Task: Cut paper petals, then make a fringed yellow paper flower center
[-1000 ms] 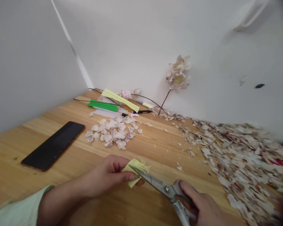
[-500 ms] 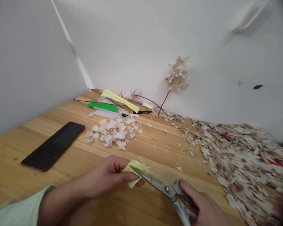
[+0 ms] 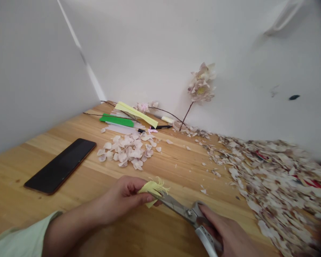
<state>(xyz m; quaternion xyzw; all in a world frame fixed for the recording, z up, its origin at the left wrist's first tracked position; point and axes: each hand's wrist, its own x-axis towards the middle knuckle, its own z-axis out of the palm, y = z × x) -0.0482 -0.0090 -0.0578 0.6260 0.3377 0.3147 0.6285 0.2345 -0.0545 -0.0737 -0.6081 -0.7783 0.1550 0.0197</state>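
Between the thumb and fingers of my left hand (image 3: 135,192) is a small piece of yellow paper (image 3: 151,187), its upper right edge cut into thin curling strips. My right hand (image 3: 227,232) grips the handles of grey metal scissors (image 3: 187,213). Their blades point left and reach the paper just beside my left thumb, and the tips are partly lost against it. Beyond my hands lies a loose pile of pale pinkish petals (image 3: 131,150).
A black phone (image 3: 61,166) lies at left. Behind the petals are a green strip (image 3: 117,120), a folded yellow strip (image 3: 136,115) and a black pen (image 3: 162,127). A flower on a stem (image 3: 202,85) leans against the wall. Heaped petals (image 3: 280,185) cover the right side.
The scissor blades have shifted slightly down and right across the yellow paper. More fringe strips stand out along its edge. My left hand stays nearly in place.
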